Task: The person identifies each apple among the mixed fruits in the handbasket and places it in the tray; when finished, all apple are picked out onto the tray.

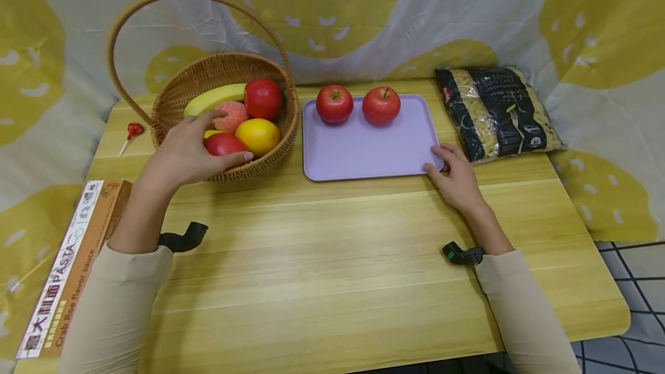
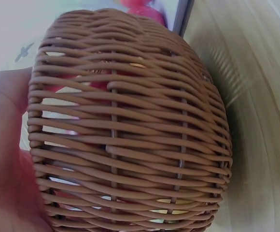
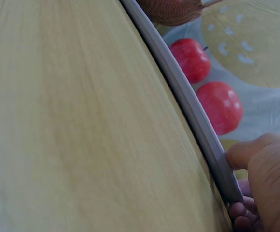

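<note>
left hand [image 1: 189, 146] over the basket [image 1: 223, 68], right hand [image 1: 458, 178] at the tray [image 1: 363, 154]

the step looks like taking a red fruit [image 1: 224, 144] from the near side of the basket, left of the tray; the next move seems to call for a sure hold and a lift clear of the rim. the left hand arches over it, thumb and forefinger well apart; whether they grip cannot be told. the right hand pinches the tray's near right corner. two red apples [image 1: 381, 109] sit at the tray's far side.

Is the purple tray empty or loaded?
Partly loaded: the left apple and right apple sit on the tray near its far edge; its middle is bare.
</note>
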`<state>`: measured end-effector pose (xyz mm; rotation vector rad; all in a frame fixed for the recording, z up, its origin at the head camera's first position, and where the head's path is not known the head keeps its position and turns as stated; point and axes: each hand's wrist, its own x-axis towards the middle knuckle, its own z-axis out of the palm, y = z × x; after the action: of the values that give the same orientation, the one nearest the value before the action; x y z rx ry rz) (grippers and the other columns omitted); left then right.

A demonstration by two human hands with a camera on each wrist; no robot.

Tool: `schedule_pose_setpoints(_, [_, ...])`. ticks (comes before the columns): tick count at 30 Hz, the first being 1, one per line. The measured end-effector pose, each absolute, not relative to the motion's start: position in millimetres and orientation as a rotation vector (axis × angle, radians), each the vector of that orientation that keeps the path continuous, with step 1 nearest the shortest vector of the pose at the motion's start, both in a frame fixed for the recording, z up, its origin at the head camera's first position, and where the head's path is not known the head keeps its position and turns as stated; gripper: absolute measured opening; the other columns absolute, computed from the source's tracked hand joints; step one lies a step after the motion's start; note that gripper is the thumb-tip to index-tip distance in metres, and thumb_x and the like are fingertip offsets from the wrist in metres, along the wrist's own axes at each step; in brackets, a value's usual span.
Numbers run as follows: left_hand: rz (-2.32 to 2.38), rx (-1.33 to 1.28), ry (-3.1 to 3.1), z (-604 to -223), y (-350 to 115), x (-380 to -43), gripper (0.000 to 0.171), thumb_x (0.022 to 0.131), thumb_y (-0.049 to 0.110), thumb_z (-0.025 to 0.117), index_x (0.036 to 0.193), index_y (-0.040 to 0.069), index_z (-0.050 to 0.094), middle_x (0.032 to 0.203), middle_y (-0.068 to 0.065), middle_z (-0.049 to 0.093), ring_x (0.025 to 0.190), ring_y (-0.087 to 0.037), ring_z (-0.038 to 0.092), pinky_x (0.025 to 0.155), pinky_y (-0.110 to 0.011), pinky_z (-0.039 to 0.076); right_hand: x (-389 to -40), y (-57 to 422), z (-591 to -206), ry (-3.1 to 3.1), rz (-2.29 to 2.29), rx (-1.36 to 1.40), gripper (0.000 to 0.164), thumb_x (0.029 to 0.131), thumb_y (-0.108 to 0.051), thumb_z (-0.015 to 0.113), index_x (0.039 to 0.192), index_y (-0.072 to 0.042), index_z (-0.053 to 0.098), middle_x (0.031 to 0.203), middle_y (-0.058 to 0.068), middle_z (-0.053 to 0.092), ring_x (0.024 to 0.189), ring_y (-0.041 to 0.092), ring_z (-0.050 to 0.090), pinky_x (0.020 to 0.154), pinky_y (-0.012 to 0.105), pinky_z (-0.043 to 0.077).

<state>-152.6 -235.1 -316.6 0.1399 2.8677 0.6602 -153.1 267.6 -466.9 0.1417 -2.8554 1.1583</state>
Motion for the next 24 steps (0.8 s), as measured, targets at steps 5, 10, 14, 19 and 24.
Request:
schedule_pose_setpoints(5, [0.638, 0.128, 2.837, -317.6, -237.8, -155.3, 0.110, 0.078, 0.069, 0.077, 0.163, 0.019, 0.027, 0.152, -0.024, 0.045, 0.140, -0.051, 0.035, 0.104, -0.074, 0.037, -152.6, 266.4, -467.9, -2.850, 1.165, 0.141, 0.053, 0.100, -0.021, 0.065, 0.144, 0.006, 0.054, 0.152, 0.024, 0.046, 0.104, 0.031, 0.053, 0.084, 0.026, 0.037])
schedule_pose_setpoints(10, [0.607, 0.097, 2.806, -316.6, -242.4, -156.2, 0.120, 0.074, 0.072, 0.079, 0.163, 0.015, 0.022, 0.149, -0.028, 0.043, 0.134, -0.050, 0.039, 0.098, -0.073, 0.042, -151.8, 264.8, -467.6, -2.845, 1.178, 0.145, 0.053, 0.100, -0.021, 0.065, 0.144, 0.006, 0.055, 0.151, 0.025, 0.047, 0.104, 0.032, 0.053, 0.084, 0.026, 0.037])
schedule_pose_setpoints(14, [0.573, 0.101, 2.784, -315.3, -243.3, -157.8, 0.114, 0.074, 0.072, 0.078, 0.156, 0.009, 0.029, 0.140, -0.029, 0.045, 0.125, -0.049, 0.045, 0.095, -0.068, 0.046, -151.4, 264.8, -466.6, -2.844, 1.177, 0.147, 0.053, 0.100, -0.021, 0.065, 0.145, 0.005, 0.054, 0.151, 0.025, 0.046, 0.105, 0.033, 0.053, 0.084, 0.026, 0.037])
schedule_pose_setpoints(19, [0.589, 0.085, 2.786, -315.1, -242.5, -158.9, 0.104, 0.075, 0.068, 0.080, 0.143, 0.002, 0.037, 0.129, -0.028, 0.050, 0.115, -0.048, 0.050, 0.090, -0.063, 0.049, -151.3, 265.4, -465.0, -2.841, 1.184, 0.152, 0.053, 0.100, -0.021, 0.065, 0.145, 0.006, 0.054, 0.152, 0.025, 0.046, 0.107, 0.035, 0.054, 0.085, 0.025, 0.036])
schedule_pose_setpoints(24, [0.612, 0.044, 2.800, -316.4, -240.7, -159.1, 0.099, 0.075, 0.065, 0.082, 0.138, 0.001, 0.039, 0.124, -0.028, 0.054, 0.109, -0.048, 0.054, 0.085, -0.060, 0.051, -151.4, 265.9, -464.4, -2.848, 1.180, 0.145, 0.053, 0.101, -0.022, 0.065, 0.145, 0.005, 0.054, 0.153, 0.025, 0.045, 0.108, 0.035, 0.054, 0.085, 0.026, 0.036])
